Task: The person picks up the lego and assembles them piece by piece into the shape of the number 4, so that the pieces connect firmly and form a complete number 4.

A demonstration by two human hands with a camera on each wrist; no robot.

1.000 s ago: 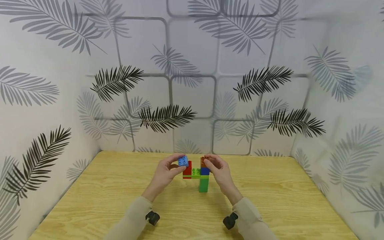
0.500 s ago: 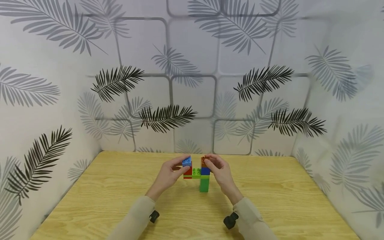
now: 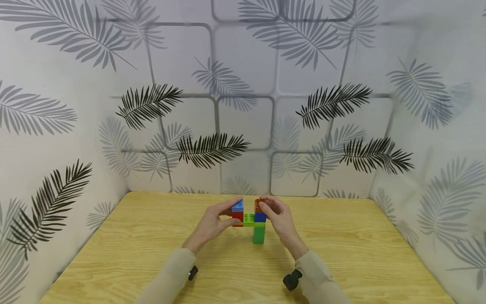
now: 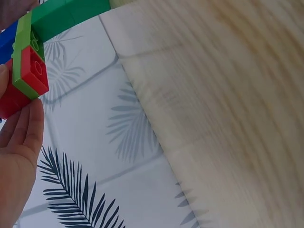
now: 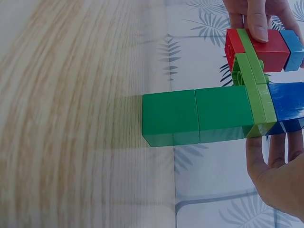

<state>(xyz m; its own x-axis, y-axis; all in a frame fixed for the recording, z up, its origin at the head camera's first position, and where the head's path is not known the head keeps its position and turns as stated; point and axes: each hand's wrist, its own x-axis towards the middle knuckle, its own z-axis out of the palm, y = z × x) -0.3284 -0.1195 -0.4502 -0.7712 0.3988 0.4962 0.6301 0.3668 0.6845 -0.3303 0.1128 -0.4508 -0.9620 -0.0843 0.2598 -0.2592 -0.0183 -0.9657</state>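
Note:
A toy-brick structure stands on a column of green bricks [image 5: 194,116]. Lime-green plates [image 3: 247,224] cross the column and reach left. On their left end, a light blue brick [image 3: 237,207] sits flush on a red brick [image 3: 237,217], with a small red piece [image 4: 34,70] underneath. My left hand [image 3: 211,223] grips this stack, thumb on the red brick, a finger over the light blue brick. On the right, an orange-brown brick [image 3: 257,207] tops a dark blue brick [image 3: 260,218]. My right hand [image 3: 280,216] holds this side with thumb and fingers, partly covering the orange-brown brick.
The structure stands on a wood-grain table [image 3: 341,245]. Behind and beside the table are pale walls [image 3: 243,126] with leaf patterns. Each sleeve has a small black device [image 3: 291,280] at the wrist.
My left hand has brought the light blue brick right and down onto the red brick. The thumb has since slid down to the red brick. My right hand stays on its side.

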